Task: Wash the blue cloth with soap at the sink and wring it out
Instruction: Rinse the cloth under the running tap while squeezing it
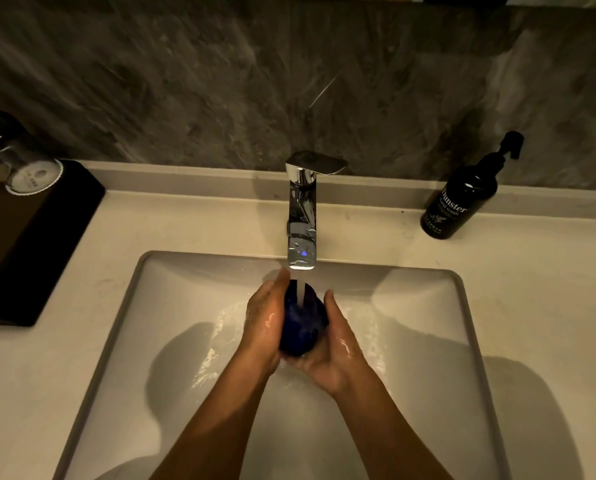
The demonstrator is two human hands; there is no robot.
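- Step in hand, as judged: rinsing or working the cloth (301,323) under the running tap (301,216). Whether soap has already been applied cannot be told with certainty; the wet sheen on both hands may be water or lather.
- Method advised: the bundle is best kept directly under the stream and low in the sink (464,306), so that splash is held inside the basin and off the counter (192,223). It should be squeezed and released repeatedly, and turned so that the inner folds are reached by water.
- Soap, if still needed: the bottle (461,199) stands on the counter near the back right corner, well apart from the hands; one hand would have to be freed to pump it.
- Left hand (267,320): curled against the left side of the cloth, fingers extended upward, pressing it inward.
- Right hand (334,348): cupped beneath and along the right side of the cloth, supporting it from below.
- Cloth, location: held between both hands over the middle of the sink, just below the spout, the stream landing on its top.
- Cloth, appearance: dark blue, bunched into a compact rounded wad, glistening and soaked; no free edge or corner is seen.
- Wringing: not yet done.
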